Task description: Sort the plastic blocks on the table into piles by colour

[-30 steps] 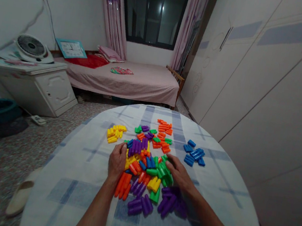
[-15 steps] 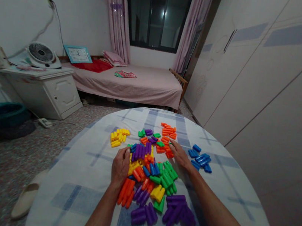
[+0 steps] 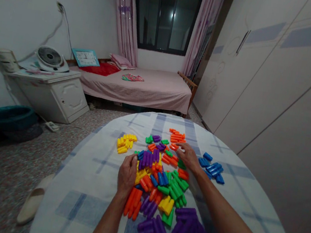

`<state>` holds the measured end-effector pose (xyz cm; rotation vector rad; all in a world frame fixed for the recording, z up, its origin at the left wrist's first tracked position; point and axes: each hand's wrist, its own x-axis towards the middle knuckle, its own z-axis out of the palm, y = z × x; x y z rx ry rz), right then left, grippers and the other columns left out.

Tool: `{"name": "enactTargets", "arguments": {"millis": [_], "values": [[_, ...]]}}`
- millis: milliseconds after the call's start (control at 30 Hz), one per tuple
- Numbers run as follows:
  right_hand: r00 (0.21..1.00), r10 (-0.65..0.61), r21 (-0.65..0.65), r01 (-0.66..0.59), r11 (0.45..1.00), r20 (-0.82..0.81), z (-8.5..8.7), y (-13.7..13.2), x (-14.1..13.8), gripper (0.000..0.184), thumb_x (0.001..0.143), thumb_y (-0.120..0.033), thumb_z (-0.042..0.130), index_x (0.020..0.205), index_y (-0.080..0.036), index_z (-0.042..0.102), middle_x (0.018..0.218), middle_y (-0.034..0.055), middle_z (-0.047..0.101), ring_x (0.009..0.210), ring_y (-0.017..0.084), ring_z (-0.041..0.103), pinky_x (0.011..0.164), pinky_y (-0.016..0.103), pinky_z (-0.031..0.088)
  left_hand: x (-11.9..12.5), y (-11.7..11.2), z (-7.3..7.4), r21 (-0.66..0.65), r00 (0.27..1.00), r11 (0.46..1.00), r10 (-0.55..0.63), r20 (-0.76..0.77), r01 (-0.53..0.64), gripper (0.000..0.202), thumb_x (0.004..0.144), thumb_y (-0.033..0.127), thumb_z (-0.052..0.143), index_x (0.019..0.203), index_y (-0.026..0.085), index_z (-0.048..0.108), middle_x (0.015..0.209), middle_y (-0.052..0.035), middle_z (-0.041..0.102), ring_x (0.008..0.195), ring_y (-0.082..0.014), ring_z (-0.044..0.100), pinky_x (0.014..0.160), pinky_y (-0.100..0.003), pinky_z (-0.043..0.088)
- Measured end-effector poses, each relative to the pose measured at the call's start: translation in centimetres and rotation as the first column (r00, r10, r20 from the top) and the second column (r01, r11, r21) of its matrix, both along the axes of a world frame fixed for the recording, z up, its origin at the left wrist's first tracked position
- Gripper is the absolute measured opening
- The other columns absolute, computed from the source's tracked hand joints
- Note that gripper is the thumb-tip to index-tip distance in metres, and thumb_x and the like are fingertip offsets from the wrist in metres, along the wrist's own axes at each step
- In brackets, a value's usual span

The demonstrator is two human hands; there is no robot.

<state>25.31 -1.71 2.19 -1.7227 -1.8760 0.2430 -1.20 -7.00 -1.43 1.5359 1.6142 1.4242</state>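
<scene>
Plastic blocks [image 3: 160, 181] in five colours lie heaped across the middle of the round tabletop [image 3: 80, 214], which has a checked cloth over it. The left hand [image 3: 127, 174] rests at the left side of the heap, its fingers curled together beside the yellow and purple blocks; whether they are clamped on a piece, I cannot tell. The right hand [image 3: 187, 156] reaches across the far side, its fingers stretched out and slightly apart, with the tips just beside the orange blocks [image 3: 177, 137]. Yellow blocks [image 3: 125, 143] sit apart to the left, blue blocks [image 3: 212, 167] towards the right edge, and purple blocks [image 3: 186, 229] near the front edge. Packed this closely, pieces would likely handle best by fingertip, from the heap's rim. No brand or lettering is legible on them.
</scene>
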Motion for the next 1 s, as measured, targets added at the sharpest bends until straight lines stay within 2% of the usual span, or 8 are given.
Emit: {"name": "enactTargets", "arguments": {"millis": [200,367,500,567,633,733,833,1000], "values": [[0.991,-0.018,-0.036,0.023,0.999,0.132,-0.5,1.5,-1.3,0.027,0.083,-0.025,0.055,0.108,-0.018,0.061,0.110,0.0072,0.059,0.097,0.018,0.056,0.083,0.028,0.042,0.0,0.0,-0.2,-0.008,1.000,1.000,-0.008,-0.002,0.008,0.036,0.088,0.040,0.038,0.103,0.017,0.062,0.104,-0.0084,0.065,0.099,-0.0195,0.059,0.090,-0.033,0.044],[0.957,-0.168,-0.022,0.178,0.984,0.237,-0.4,1.1,-0.6,0.023,0.085,-0.032,0.054,0.104,-0.019,0.059,0.107,0.0083,0.056,0.085,0.019,0.058,0.068,0.027,0.041,0.0,0.0,-0.1,-0.018,1.000,1.000,-0.008,0.006,0.009,0.035,0.088,0.039,0.039,0.103,0.018,0.062,0.103,-0.0074,0.065,0.098,-0.0191,0.059,0.089,-0.033,0.044],[0.904,-0.299,0.037,0.303,0.952,0.306,0.3,0.9,0.1,0.023,0.085,-0.029,0.052,0.105,-0.019,0.060,0.112,0.0097,0.053,0.087,0.019,0.058,0.066,0.027,0.041,0.1,-0.1,0.2,-0.021,1.000,1.000,-0.003,0.011,0.004,0.034,0.088,0.038,0.039,0.103,0.018,0.062,0.102,-0.0072,0.065,0.098,-0.0187,0.059,0.090,-0.032,0.044],[0.940,-0.234,0.012,0.238,0.971,0.248,0.6,1.0,-0.2,0.026,0.085,-0.026,0.051,0.108,-0.019,0.059,0.114,0.0104,0.053,0.090,0.019,0.058,0.070,0.028,0.042,0.1,-0.1,0.2,-0.023,1.000,1.000,-0.002,0.006,0.002,0.033,0.088,0.037,0.039,0.103,0.018,0.063,0.102,-0.0070,0.065,0.098,-0.0187,0.059,0.089,-0.032,0.044],[0.979,-0.095,-0.055,0.106,0.993,0.180,0.7,1.3,-1.0,0.027,0.085,-0.026,0.051,0.109,-0.018,0.060,0.111,0.0090,0.057,0.090,0.018,0.058,0.075,0.027,0.042,0.1,-0.1,0.2,-0.023,1.000,1.000,-0.001,0.002,0.001,0.033,0.088,0.037,0.039,0.103,0.018,0.063,0.102,-0.0069,0.065,0.098,-0.0188,0.059,0.089,-0.032,0.044],[0.990,0.062,-0.142,-0.044,0.989,0.126,0.8,1.9,-2.7,0.030,0.082,-0.030,0.056,0.108,-0.019,0.063,0.102,0.0055,0.063,0.088,0.016,0.059,0.075,0.023,0.042,0.1,-0.1,0.1,-0.027,1.000,1.000,0.002,0.006,-0.001,0.033,0.088,0.038,0.040,0.103,0.018,0.062,0.103,-0.0071,0.065,0.099,-0.0189,0.059,0.090,-0.032,0.044],[0.990,0.084,-0.172,-0.063,0.983,0.115,0.7,2.4,-3.8,0.034,0.080,-0.030,0.057,0.111,-0.019,0.063,0.101,0.0053,0.065,0.087,0.017,0.060,0.072,0.023,0.042,0.1,-0.1,0.1,-0.034,1.000,0.999,0.000,0.011,0.000,0.034,0.088,0.038,0.039,0.102,0.018,0.062,0.104,-0.0074,0.064,0.100,-0.0190,0.059,0.091,-0.033,0.043],[0.992,0.008,-0.195,0.017,0.981,0.127,0.2,2.7,-4.7,0.029,0.074,-0.035,0.062,0.096,-0.016,0.065,0.096,0.0086,0.066,0.087,0.021,0.059,0.065,0.024,0.039,0.1,-0.2,0.3,-0.035,1.000,0.999,-0.013,0.017,0.013,0.034,0.088,0.038,0.038,0.103,0.018,0.062,0.103,-0.0073,0.064,0.100,-0.0189,0.058,0.090,-0.033,0.043]]}}
